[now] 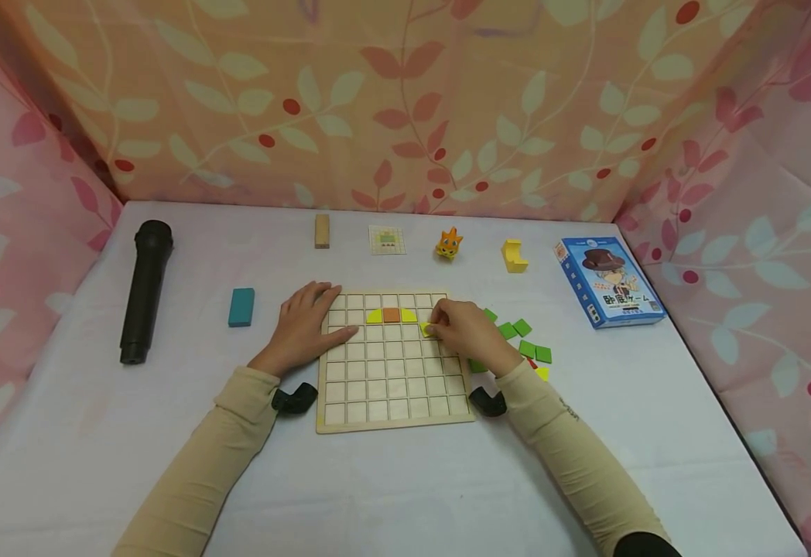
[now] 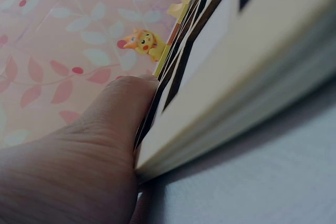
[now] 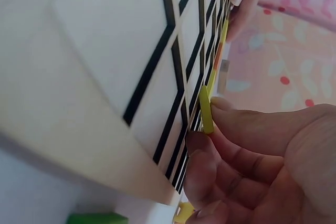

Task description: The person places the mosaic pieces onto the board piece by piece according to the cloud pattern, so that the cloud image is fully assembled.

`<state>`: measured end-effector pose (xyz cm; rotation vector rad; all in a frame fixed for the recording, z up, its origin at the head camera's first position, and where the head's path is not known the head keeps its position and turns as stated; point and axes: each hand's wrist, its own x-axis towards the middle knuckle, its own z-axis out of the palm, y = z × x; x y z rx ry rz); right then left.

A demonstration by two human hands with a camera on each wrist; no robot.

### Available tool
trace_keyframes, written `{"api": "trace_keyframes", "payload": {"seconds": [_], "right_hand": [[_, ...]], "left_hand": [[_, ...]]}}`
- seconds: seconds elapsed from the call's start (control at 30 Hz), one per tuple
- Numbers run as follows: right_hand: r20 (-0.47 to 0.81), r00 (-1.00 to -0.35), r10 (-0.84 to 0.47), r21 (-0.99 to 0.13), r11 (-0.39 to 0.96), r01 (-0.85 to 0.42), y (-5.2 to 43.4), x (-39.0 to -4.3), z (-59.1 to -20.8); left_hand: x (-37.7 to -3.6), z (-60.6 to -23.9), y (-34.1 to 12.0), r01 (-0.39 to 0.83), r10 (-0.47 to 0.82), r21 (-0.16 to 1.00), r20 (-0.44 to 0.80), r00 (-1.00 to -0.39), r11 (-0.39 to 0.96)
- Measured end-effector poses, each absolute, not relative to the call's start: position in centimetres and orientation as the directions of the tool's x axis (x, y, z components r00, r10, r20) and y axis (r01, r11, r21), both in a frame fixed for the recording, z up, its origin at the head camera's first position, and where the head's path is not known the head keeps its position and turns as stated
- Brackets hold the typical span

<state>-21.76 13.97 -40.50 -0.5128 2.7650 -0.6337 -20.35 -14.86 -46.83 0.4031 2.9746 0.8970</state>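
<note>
A wooden grid board (image 1: 391, 402) lies on the white table. In its second row sit two yellow quarter-round tiles and an orange square tile (image 1: 391, 315). My right hand (image 1: 464, 331) pinches a yellow tile (image 1: 426, 329) (image 3: 206, 109) between thumb and fingers, holding it against the board's third row near the right side. My left hand (image 1: 304, 325) rests flat on the board's upper left corner with fingers spread; the left wrist view shows its thumb (image 2: 121, 103) pressed against the board edge (image 2: 220, 129).
Several green tiles (image 1: 522, 340) lie right of the board. A black microphone (image 1: 145, 290), teal block (image 1: 241, 306), wooden block (image 1: 322, 230), pattern card (image 1: 387, 240), orange toy figure (image 1: 449, 244), yellow piece (image 1: 514, 256) and blue box (image 1: 609, 281) surround it. Floral curtains enclose the table.
</note>
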Motion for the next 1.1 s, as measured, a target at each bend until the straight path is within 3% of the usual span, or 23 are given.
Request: {"api": "trace_keyframes", "payload": {"seconds": [0.3, 0.83, 1.1], "right_hand": [[-0.198, -0.899, -0.390, -0.422, 0.862, -0.281, 13.9, -21.8, -40.6], [-0.225, -0.847, -0.482, -0.456, 0.820, -0.345, 14.4, -21.8, -39.9], [-0.188, -0.921, -0.341, -0.466, 0.856, -0.222, 18.9, -22.5, -37.1]], "left_hand": [[-20.4, -46.9, -14.8, 0.241, 0.248, 0.543, 0.062, -0.967, 0.804], [-20.4, -46.5, -14.7, 0.237, 0.248, 0.561, 0.058, -0.967, 0.793], [-20.4, -46.5, -14.8, 0.241, 0.250, 0.564, 0.062, -0.966, 0.790]]}}
